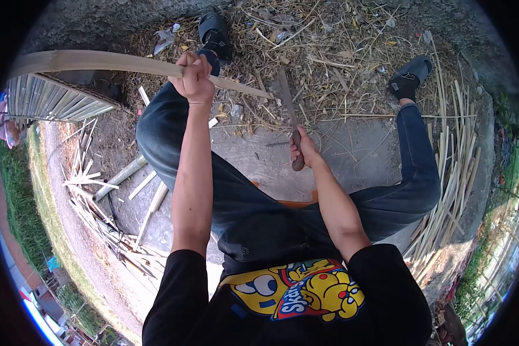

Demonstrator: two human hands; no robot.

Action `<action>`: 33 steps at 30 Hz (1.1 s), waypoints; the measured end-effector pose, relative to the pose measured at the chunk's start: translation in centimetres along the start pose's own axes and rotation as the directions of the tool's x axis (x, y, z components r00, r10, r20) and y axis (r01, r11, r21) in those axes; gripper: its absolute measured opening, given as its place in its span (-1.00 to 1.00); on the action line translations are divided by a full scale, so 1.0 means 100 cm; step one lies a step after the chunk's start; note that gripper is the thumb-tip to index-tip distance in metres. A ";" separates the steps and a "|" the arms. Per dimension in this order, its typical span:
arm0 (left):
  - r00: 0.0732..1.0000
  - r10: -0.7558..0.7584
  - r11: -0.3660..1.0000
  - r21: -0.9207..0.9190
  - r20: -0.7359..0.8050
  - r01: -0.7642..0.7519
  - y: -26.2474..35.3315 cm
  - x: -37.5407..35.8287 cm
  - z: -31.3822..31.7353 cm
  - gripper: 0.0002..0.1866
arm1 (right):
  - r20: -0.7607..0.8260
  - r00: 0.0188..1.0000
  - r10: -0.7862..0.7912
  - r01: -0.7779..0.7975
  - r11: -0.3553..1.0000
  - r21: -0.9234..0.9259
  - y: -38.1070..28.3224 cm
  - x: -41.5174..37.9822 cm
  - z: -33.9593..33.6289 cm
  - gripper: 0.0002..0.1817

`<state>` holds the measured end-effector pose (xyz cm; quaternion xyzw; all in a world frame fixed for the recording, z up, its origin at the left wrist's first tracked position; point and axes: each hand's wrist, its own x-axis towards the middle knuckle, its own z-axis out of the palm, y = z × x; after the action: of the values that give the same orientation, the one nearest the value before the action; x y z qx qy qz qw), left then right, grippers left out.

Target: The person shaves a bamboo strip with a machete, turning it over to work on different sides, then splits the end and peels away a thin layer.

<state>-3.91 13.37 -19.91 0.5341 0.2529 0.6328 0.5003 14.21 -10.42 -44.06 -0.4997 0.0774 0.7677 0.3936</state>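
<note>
My left hand (193, 79) is closed around a long, flat bamboo strip (115, 61). One end of the strip runs far off to the left; the other tapers to a point over the shavings, a little left of the blade. In my right hand (306, 149) is the wooden handle of a long knife (287, 97), its dark blade pointing away from me. The blade and the strip's tip lie close together in this view, with a narrow gap showing between them.
Split bamboo strips (452, 173) lie heaped at the right, and more cut pieces (106, 222) are scattered at the left. A bamboo slat panel (55, 99) stands at the upper left. Shavings and litter (328, 63) cover the ground between my sandalled feet, before a rough wall.
</note>
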 end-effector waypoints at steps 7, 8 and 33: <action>1.000 -0.002 0.996 -0.091 0.003 0.002 -0.006 0.003 -0.002 -0.70 | -0.034 0.707 -0.706 0.702 0.707 -0.084 -0.056 -0.047 0.090 -0.35; 1.000 0.024 0.998 -0.065 0.001 -0.024 -0.007 0.003 -0.001 -0.70 | -0.009 0.648 -0.761 0.756 0.645 -0.107 -0.045 -0.039 0.091 -0.35; 0.999 0.031 0.998 0.059 -0.033 -0.029 0.001 0.010 0.002 -0.75 | -0.216 0.798 -0.562 0.112 0.491 -0.864 0.085 0.045 -0.043 -0.23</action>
<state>-3.70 14.24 -19.37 0.5414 0.2718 0.6415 0.4706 10.57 -15.99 -52.25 -0.7986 -0.2958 0.4697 0.2327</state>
